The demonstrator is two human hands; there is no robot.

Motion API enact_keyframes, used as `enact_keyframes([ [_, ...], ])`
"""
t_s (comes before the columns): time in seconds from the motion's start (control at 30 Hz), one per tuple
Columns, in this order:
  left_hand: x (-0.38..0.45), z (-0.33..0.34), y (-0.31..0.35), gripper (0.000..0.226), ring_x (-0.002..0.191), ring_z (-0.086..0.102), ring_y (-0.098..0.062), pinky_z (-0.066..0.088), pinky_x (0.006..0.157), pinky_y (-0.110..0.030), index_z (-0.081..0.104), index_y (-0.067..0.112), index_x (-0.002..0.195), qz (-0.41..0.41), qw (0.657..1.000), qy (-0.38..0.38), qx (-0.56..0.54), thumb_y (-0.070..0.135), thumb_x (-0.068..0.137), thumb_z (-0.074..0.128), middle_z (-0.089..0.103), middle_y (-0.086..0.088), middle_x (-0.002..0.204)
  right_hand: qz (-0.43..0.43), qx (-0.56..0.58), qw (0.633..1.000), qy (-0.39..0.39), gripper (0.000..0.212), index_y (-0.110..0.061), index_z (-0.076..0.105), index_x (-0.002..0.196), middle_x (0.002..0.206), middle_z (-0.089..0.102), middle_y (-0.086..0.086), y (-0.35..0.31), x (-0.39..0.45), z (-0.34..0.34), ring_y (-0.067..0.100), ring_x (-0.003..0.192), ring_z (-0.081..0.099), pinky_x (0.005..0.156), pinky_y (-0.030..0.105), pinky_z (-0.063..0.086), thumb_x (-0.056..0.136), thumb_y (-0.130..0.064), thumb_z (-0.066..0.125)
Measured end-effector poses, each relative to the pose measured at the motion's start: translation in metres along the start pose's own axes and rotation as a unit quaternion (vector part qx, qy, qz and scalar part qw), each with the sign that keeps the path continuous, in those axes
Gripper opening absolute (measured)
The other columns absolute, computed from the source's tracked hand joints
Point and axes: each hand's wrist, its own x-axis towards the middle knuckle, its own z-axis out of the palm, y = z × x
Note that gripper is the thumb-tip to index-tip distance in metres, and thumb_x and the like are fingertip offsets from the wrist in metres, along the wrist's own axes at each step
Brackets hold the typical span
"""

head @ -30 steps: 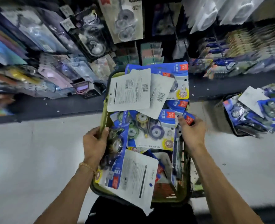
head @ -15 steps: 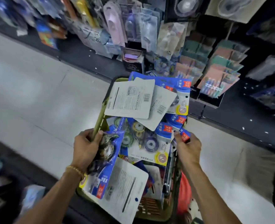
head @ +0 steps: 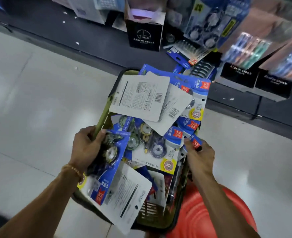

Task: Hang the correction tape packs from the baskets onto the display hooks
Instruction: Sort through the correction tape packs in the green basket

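Observation:
An olive-green basket (head: 102,117) is held up in front of me, heaped with blue and white correction tape packs (head: 152,143); some lie face down, showing white backs with barcodes (head: 139,96). My left hand (head: 87,148) grips the basket's left rim, its thumb over a pack that hangs out over that side (head: 107,182). My right hand (head: 200,157) grips the right rim and presses a pack's blue and red corner (head: 195,142) against it. The display hooks themselves are not visible.
Black alarm clock boxes (head: 144,37) stand on the dark bottom shelf ahead, with more (head: 239,74) at the right. Blurred packs hang above at the top right (head: 255,47). A red round object (head: 210,212) sits low at the right. Pale floor tiles (head: 38,100) spread to the left.
My view has swung left and down along the shelving; the basket stays held in both hands. The second basket at the right has left the view and a red object has appeared.

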Motion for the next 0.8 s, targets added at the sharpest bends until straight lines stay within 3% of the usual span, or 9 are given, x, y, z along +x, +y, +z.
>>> enact_keyframes([
  [0.07,0.021,0.012,-0.01,0.023,0.086,0.068,-0.026,0.051,0.079,-0.032,0.074,0.013,0.107,0.008,1.0,-0.006,0.019,0.032,0.094,0.07,0.072,-0.007,0.092,0.002,0.002,1.0,0.011,0.012,-0.011,0.069,0.099,0.078,0.068,0.0,0.015,0.013,0.013,0.016,0.068,0.062,0.068,0.027,0.046,0.093,-0.022,0.072],
  [0.17,0.044,0.029,-0.022,0.022,0.091,0.067,-0.028,0.053,0.085,-0.037,0.073,0.014,0.107,0.026,0.999,-0.011,0.032,0.031,0.094,0.07,0.071,-0.007,0.096,0.004,0.004,1.0,0.018,0.01,-0.011,0.068,0.097,0.076,0.069,0.0,0.033,0.029,0.026,0.017,0.068,0.064,0.065,0.026,0.048,0.093,-0.021,0.072],
  [0.3,0.065,0.042,-0.034,0.027,0.094,0.063,-0.024,0.05,0.085,-0.034,0.072,0.013,0.112,0.026,0.999,0.001,0.023,0.032,0.093,0.071,0.067,-0.008,0.109,-0.007,0.0,1.0,0.027,0.011,-0.011,0.067,0.1,0.08,0.069,-0.005,0.047,0.042,0.038,0.005,0.067,0.064,0.06,0.019,0.048,0.094,-0.02,0.071],
  [0.43,0.071,0.047,-0.03,0.019,0.092,0.058,-0.02,0.042,0.084,-0.028,0.069,0.014,0.109,0.036,0.999,0.008,0.017,0.027,0.096,0.068,0.061,0.001,0.097,-0.021,-0.024,0.999,0.026,0.01,-0.013,0.065,0.1,0.082,0.068,-0.004,0.048,0.048,0.043,-0.002,0.064,0.064,0.058,0.012,0.047,0.096,-0.021,0.068],
  [0.5,0.066,0.045,-0.026,0.014,0.095,0.055,-0.021,0.043,0.087,-0.032,0.068,0.02,0.109,0.043,0.999,0.001,0.026,0.028,0.097,0.065,0.057,0.004,0.093,-0.022,-0.051,0.998,0.01,0.013,-0.013,0.066,0.103,0.09,0.071,0.002,0.045,0.049,0.04,0.007,0.076,0.068,0.065,0.022,0.052,0.097,-0.025,0.067],
  [0.57,0.061,0.041,-0.024,0.023,0.099,0.055,-0.025,0.046,0.093,-0.039,0.07,0.013,0.113,0.044,0.998,0.007,0.034,0.03,0.098,0.063,0.056,-0.002,0.1,-0.017,-0.086,0.996,-0.01,0.017,-0.013,0.066,0.106,0.096,0.071,0.008,0.041,0.049,0.035,0.019,0.083,0.069,0.069,0.029,0.052,0.099,-0.027,0.064],
  [0.63,0.053,0.035,-0.021,0.028,0.1,0.056,-0.029,0.047,0.093,-0.043,0.07,0.005,0.113,0.042,0.998,0.02,0.037,0.027,0.1,0.061,0.059,-0.008,0.104,-0.016,-0.125,0.992,-0.021,0.019,-0.012,0.066,0.108,0.105,0.069,0.011,0.032,0.048,0.029,0.024,0.092,0.066,0.075,0.029,0.047,0.1,-0.028,0.061],
  [0.7,0.038,0.028,-0.02,0.03,0.105,0.057,-0.028,0.045,0.09,-0.036,0.069,0.006,0.118,0.019,0.999,0.026,0.027,0.028,0.1,0.06,0.061,-0.009,0.113,-0.022,-0.166,0.986,-0.012,0.026,-0.011,0.064,0.119,0.117,0.065,0.011,0.015,0.048,0.023,0.025,0.102,0.062,0.083,0.027,0.043,0.1,-0.027,0.06],
  [0.8,0.002,0.018,-0.022,0.036,0.113,0.058,-0.028,0.043,0.092,-0.034,0.066,0.01,0.127,-0.015,0.999,0.045,0.012,0.033,0.101,0.058,0.061,-0.01,0.128,-0.057,-0.201,0.978,-0.006,0.032,-0.01,0.061,0.128,0.124,0.061,0.01,-0.019,0.045,0.015,0.018,0.096,0.057,0.076,0.022,0.041,0.1,-0.025,0.059],
])
